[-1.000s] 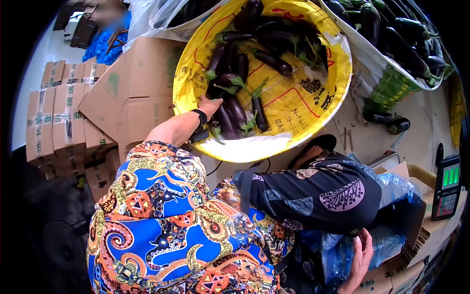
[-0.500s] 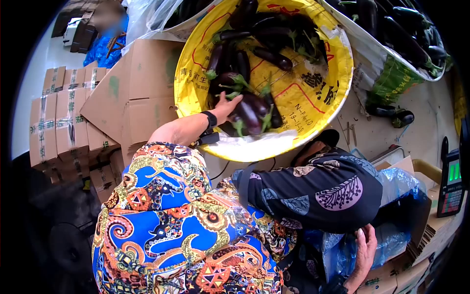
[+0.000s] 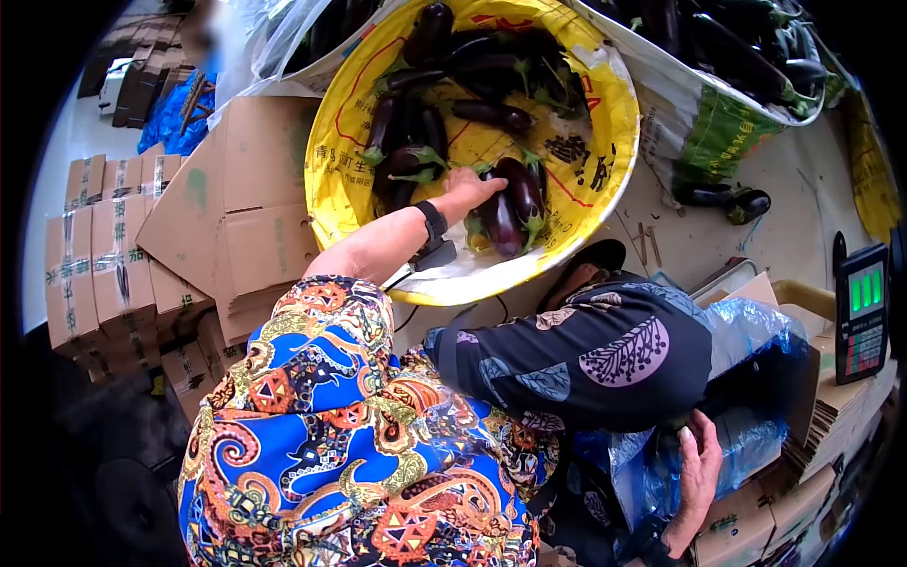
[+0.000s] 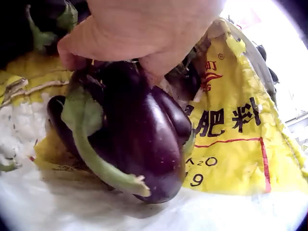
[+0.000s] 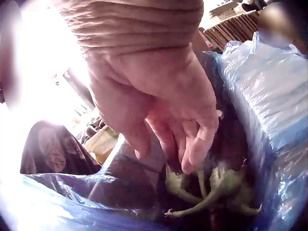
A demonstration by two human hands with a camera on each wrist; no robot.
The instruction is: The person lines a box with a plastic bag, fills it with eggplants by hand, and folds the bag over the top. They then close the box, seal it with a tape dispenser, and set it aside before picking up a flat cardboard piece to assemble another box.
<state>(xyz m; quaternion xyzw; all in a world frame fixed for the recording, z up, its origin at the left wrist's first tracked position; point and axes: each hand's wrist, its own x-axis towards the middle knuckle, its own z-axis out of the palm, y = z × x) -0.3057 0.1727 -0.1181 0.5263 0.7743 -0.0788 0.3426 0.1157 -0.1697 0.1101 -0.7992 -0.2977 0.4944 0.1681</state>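
Note:
Inside a yellow basket (image 3: 326,189) lined with printed sacking, my left hand (image 3: 470,191) curls over a dark purple eggplant (image 3: 501,227) near the front rim. The left wrist view has the fingers and thumb on either side of the top of this eggplant (image 4: 144,139). Other eggplants press against it, one with a long green stem (image 4: 103,166). My right hand (image 3: 697,468) hangs loosely over a box lined with blue plastic (image 5: 274,110). Its relaxed fingers hold nothing, just above green eggplant stems (image 5: 211,187) inside the lining.
More eggplants (image 3: 496,115) lie deeper in the basket. A sack of eggplants (image 3: 737,57) stands at the upper right, with two on the floor (image 3: 746,205) beside it. Taped cartons (image 3: 123,255) are stacked left. A scale display (image 3: 862,312) stands right of my patterned-sleeved knee.
My left hand has moved right across the basket, shifting eggplants from the left cluster toward the right. The head view has shifted slightly. My right hand stays over the lined box.

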